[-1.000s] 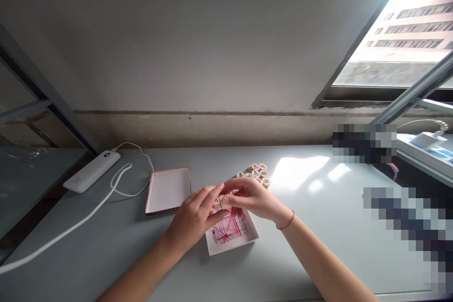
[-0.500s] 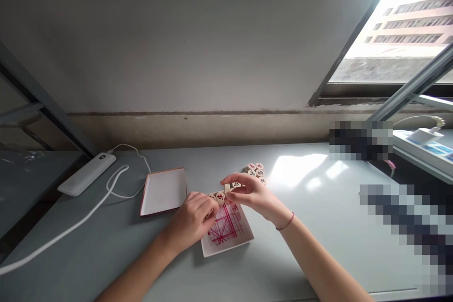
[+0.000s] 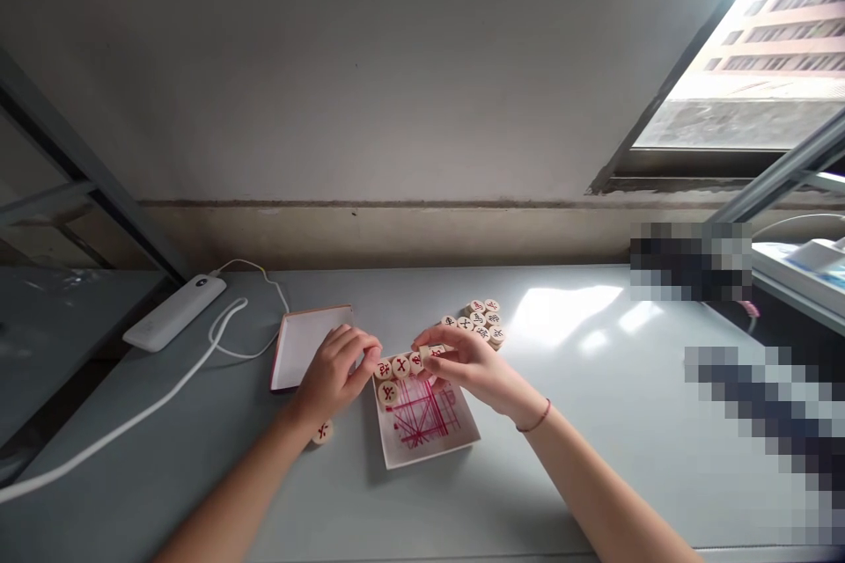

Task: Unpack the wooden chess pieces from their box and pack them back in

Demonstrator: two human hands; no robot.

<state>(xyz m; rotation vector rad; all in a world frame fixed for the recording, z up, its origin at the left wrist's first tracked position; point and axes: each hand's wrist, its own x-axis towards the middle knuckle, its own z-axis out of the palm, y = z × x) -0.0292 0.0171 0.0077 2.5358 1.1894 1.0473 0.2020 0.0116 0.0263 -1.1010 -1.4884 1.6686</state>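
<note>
A shallow white box (image 3: 432,450) with red lines on its floor holds several round Chinese chess pieces (image 3: 400,366) along its far edge, and one more piece (image 3: 388,393) at its left side. My right hand (image 3: 472,367), above the box's far right part, pinches a chess piece (image 3: 424,354) on edge between thumb and fingers. Just left of the box is my left hand (image 3: 336,371), its fingers curled and thumb near the index fingertip; whatever it may hold is hidden. Under the left wrist lies a single chess piece (image 3: 323,432) on the table.
Beyond the right hand, more chess pieces (image 3: 485,317) are stacked in a cluster. The box lid (image 3: 300,343) lies open side up behind the left hand. A white power bank (image 3: 175,312) with a white cable (image 3: 165,405) is at far left. Blurred dark items (image 3: 693,262) lie at right.
My left hand has moved from the box up and left, uncovering pieces in the box's far left corner and one on the table. My right hand still pinches its piece. The view has shifted slightly.
</note>
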